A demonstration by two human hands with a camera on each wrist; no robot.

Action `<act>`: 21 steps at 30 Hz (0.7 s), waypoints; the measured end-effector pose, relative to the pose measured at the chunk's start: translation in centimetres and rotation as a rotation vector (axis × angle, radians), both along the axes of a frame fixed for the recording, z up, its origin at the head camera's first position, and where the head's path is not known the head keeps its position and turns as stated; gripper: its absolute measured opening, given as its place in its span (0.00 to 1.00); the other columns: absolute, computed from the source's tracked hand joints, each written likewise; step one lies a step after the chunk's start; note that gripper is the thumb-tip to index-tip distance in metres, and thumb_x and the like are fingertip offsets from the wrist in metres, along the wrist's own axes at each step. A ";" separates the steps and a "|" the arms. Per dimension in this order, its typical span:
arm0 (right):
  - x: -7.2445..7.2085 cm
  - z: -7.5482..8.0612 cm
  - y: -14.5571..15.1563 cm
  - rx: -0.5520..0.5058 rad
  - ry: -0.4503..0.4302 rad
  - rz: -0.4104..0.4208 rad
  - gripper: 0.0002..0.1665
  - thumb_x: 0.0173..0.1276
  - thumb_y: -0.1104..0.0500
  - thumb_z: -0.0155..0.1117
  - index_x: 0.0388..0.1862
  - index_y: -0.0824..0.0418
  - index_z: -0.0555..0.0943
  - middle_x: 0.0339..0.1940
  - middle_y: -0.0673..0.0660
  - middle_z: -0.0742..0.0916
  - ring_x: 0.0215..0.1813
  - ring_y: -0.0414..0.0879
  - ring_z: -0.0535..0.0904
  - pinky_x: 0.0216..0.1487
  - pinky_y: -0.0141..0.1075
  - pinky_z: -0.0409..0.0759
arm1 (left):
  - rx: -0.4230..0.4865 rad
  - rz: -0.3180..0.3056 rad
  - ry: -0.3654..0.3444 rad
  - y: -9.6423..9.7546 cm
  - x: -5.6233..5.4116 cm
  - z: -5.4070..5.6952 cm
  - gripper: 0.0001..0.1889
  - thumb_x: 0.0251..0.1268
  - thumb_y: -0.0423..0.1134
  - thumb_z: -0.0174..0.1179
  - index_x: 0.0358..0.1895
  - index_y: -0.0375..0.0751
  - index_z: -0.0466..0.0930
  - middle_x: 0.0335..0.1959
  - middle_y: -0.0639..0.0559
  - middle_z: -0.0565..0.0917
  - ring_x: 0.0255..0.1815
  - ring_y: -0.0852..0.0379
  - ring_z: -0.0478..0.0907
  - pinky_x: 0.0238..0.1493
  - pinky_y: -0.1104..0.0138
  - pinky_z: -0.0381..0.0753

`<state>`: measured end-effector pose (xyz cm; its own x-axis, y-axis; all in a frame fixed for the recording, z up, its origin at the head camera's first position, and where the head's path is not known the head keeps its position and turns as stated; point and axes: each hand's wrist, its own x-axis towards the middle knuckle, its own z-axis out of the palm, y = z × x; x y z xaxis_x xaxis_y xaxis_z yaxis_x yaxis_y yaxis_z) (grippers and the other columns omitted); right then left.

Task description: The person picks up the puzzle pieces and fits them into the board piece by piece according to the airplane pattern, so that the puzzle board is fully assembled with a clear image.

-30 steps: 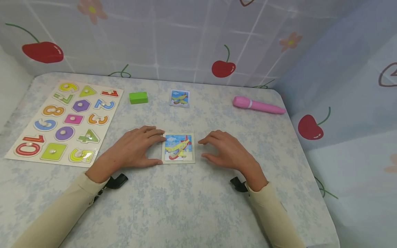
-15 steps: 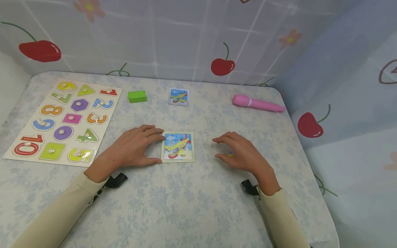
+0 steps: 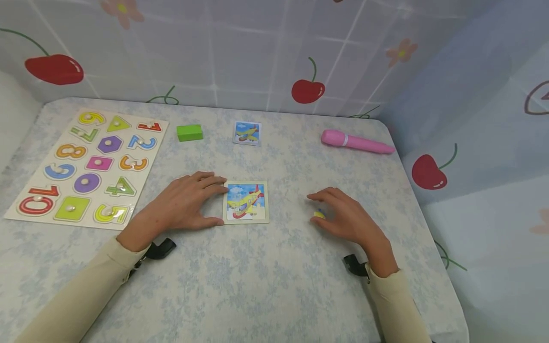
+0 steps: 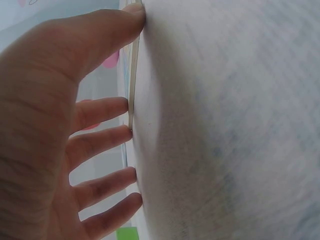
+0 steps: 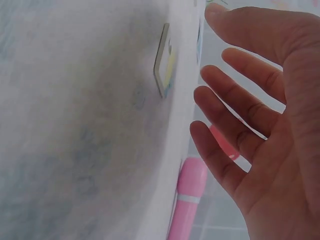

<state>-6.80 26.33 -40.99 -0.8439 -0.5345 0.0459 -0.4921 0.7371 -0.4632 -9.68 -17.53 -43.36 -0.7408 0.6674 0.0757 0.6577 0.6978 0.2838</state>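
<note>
A small square airplane puzzle (image 3: 246, 202) in a pale frame lies flat at mid-table. My left hand (image 3: 184, 202) rests at its left side, thumb and fingertips touching the edge; in the left wrist view the fingers (image 4: 105, 150) are spread and nearly straight. Farther right, my right hand (image 3: 347, 214) hovers over a small puzzle piece with yellow and blue on it (image 3: 319, 215), partly hidden by that hand. In the right wrist view the piece (image 5: 164, 62) lies on the cloth, apart from the relaxed, spread fingers (image 5: 240, 105).
A number-and-shape peg board (image 3: 92, 166) lies at the left. Along the back are a green block (image 3: 189, 133), a small airplane picture card (image 3: 247, 133) and a pink pen-like stick (image 3: 358, 142). A cherry-print curtain (image 3: 253, 57) borders the table behind and at the right.
My right hand has moved right, away from the framed puzzle, and the small piece now shows beneath it. The left hand stays at the puzzle's left edge.
</note>
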 end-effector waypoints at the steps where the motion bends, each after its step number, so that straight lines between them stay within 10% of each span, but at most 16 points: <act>1: 0.1 0.0 0.1 0.004 -0.004 -0.004 0.31 0.68 0.55 0.82 0.69 0.56 0.84 0.61 0.53 0.86 0.61 0.49 0.83 0.61 0.53 0.84 | 0.000 0.001 -0.001 0.0 0.0 0.0 0.43 0.58 0.70 0.75 0.72 0.48 0.82 0.77 0.48 0.77 0.78 0.39 0.70 0.68 0.39 0.77; 21: 0.6 -1.5 1.8 -0.017 0.016 0.015 0.18 0.63 0.58 0.85 0.51 0.56 0.90 0.56 0.51 0.86 0.61 0.50 0.82 0.60 0.52 0.84 | 0.000 0.007 -0.011 0.1 0.1 0.2 0.44 0.57 0.69 0.76 0.72 0.47 0.82 0.77 0.47 0.76 0.79 0.38 0.69 0.68 0.39 0.77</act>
